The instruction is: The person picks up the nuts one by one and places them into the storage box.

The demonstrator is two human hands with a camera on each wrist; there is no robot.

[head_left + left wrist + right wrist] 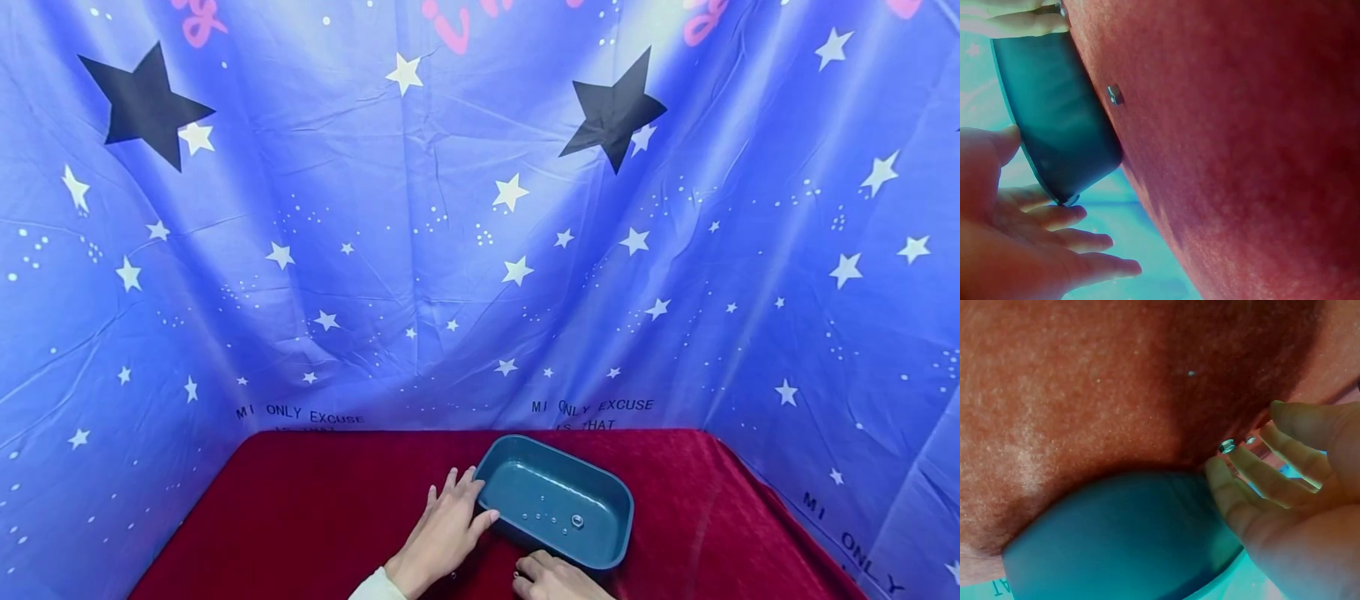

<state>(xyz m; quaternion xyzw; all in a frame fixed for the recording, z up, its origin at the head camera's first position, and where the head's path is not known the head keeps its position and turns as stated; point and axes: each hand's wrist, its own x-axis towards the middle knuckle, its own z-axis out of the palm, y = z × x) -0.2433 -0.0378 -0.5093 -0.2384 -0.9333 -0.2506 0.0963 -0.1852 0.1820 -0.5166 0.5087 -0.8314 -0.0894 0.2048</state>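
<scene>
A teal rectangular tray (517,443) stands on the red cloth, with several tiny shiny metal pieces and one larger metal nut (577,521) on its floor. My left hand (442,533) is at its left end, thumb and fingertips touching the rim, fingers nearly straight. In front of the tray's near wall, my right hand (558,577) reaches down to the cloth with bent fingers. A small metal nut (1227,446) lies by its fingertips, with another small metal piece (1250,439) close by. The thumb stays apart from the other fingers, with nothing pinched.
Red velvet cloth (300,517) covers the table. Another small metal piece (453,575) lies on it, right of the left wrist. A tiny bright speck (1191,373) shows in the right wrist view. Blue star-printed curtains (412,250) surround the table's back and sides.
</scene>
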